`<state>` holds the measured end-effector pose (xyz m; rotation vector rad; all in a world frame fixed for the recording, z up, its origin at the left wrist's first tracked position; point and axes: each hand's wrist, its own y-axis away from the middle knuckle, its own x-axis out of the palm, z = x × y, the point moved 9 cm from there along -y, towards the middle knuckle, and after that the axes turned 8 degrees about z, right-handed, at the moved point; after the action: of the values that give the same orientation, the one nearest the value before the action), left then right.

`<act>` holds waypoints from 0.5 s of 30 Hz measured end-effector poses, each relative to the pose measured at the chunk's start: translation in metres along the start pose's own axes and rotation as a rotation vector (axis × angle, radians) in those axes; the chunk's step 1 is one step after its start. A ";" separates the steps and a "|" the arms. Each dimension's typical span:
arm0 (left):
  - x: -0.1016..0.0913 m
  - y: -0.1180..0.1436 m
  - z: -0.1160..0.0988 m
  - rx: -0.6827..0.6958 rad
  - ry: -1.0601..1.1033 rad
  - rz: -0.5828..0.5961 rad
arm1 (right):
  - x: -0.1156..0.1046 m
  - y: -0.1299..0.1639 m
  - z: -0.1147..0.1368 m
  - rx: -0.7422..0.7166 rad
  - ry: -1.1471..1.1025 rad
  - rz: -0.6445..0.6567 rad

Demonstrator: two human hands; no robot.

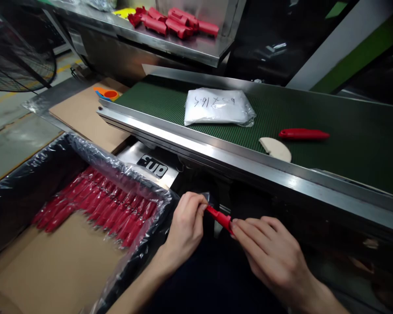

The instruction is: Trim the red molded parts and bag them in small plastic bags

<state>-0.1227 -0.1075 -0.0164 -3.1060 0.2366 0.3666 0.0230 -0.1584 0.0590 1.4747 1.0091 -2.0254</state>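
Observation:
My left hand (185,226) and my right hand (270,255) both grip one small red plastic piece (219,216), held between them below the conveyor's steel edge. The left fingers pinch its upper end, the right fingers its lower end. To the left, a cardboard box lined with clear plastic (94,150) holds a row of several similar red pieces (100,205) laid side by side. Another red piece (304,134) lies on the green conveyor belt (347,144) beside a beige fan-shaped part (277,149).
A white plastic bag with handwriting (218,107) rests on the belt. Several red pieces (175,21) are piled on a steel shelf behind. An orange object (108,93) lies on cardboard at the left. A fan's wire guard (16,48) stands at the far left.

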 end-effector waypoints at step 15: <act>0.002 0.035 -0.013 0.072 -0.137 -0.030 | 0.039 -0.004 -0.004 -0.148 -0.117 0.222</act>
<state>-0.1230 -0.1431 -0.0035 -2.9942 0.1969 0.5541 0.0101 -0.1502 0.0231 1.3129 0.8851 -1.8172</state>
